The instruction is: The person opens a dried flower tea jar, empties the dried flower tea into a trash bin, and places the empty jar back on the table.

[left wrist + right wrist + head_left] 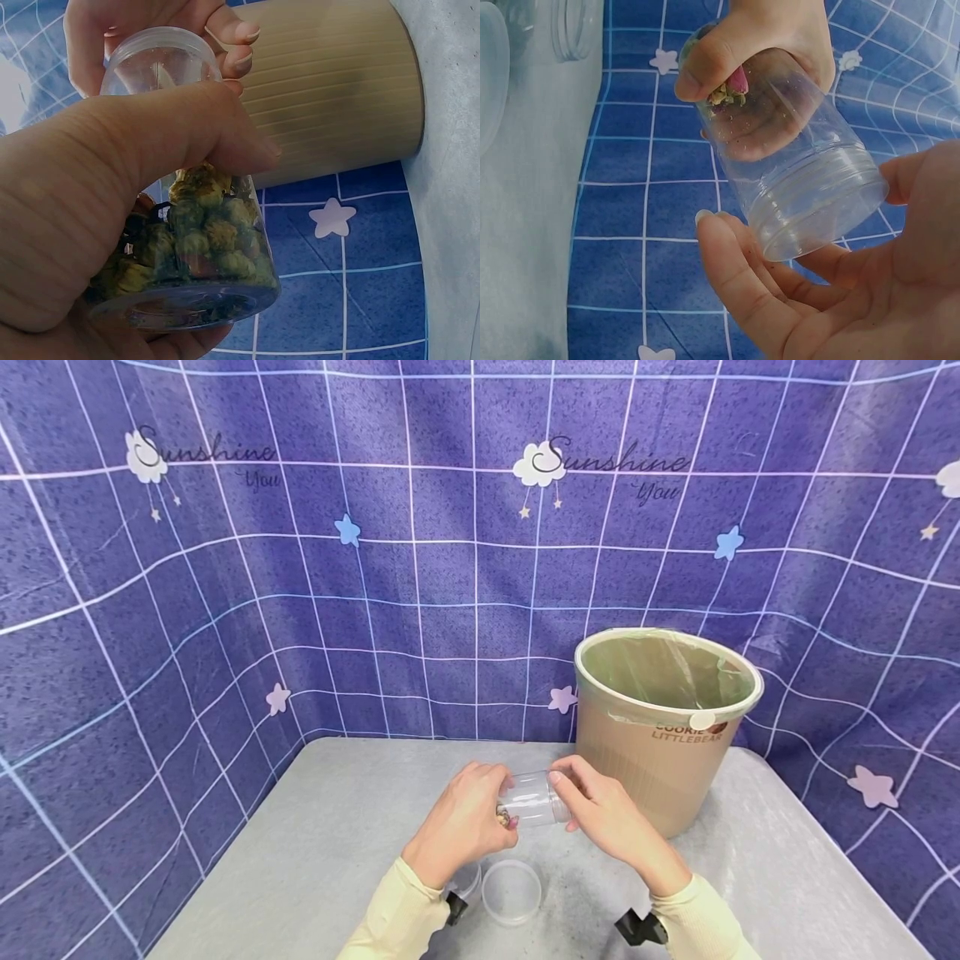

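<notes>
My left hand (pixel 468 814) grips a clear plastic jar (pixel 531 800) around its base end, thumb across the wall in the left wrist view. The jar lies tipped on its side above the table, its uncovered mouth toward my right hand (pixel 600 806). Dried yellow-green flower buds (pixel 214 232) gather at the base, and a pink rosebud (pixel 739 81) shows beside my left thumb. In the right wrist view, my right hand's fingers (pixel 739 281) spread loosely around the mouth, one fingertip right at the rim. A round translucent lid (pixel 512 893) lies on the table below.
Another clear jar (pixel 571 30) stands beside the lid, partly hidden by my left wrist in the head view. At the right rear is a beige bin (pixel 660 760) with a plastic liner. A blue gridded curtain (pixel 435 568) surrounds the grey table (pixel 300 860).
</notes>
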The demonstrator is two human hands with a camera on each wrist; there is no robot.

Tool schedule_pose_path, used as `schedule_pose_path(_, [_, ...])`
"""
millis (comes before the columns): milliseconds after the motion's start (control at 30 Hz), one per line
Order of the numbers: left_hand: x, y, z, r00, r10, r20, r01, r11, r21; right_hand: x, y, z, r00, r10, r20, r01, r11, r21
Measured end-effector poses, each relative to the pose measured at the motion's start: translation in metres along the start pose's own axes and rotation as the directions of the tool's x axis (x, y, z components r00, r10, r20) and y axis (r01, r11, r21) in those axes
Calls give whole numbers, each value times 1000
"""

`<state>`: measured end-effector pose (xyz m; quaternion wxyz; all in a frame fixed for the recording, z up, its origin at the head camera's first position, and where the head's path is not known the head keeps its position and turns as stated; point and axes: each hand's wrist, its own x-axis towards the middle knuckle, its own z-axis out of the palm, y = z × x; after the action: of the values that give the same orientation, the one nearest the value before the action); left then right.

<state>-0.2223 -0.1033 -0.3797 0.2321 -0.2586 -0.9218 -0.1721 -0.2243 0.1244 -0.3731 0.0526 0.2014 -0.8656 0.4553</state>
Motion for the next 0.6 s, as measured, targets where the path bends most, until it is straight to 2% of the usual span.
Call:
schedule_pose_path(367, [0,0,-1,1000,-7,0,7,1000,-1,-1,-2,-2,999,-38,22,38,999,4])
schedule_pose_path(600, [-1,0,-2,1000,-7,-1,7,1000,3,-1,0,-2,995,-92,22,92,996,1])
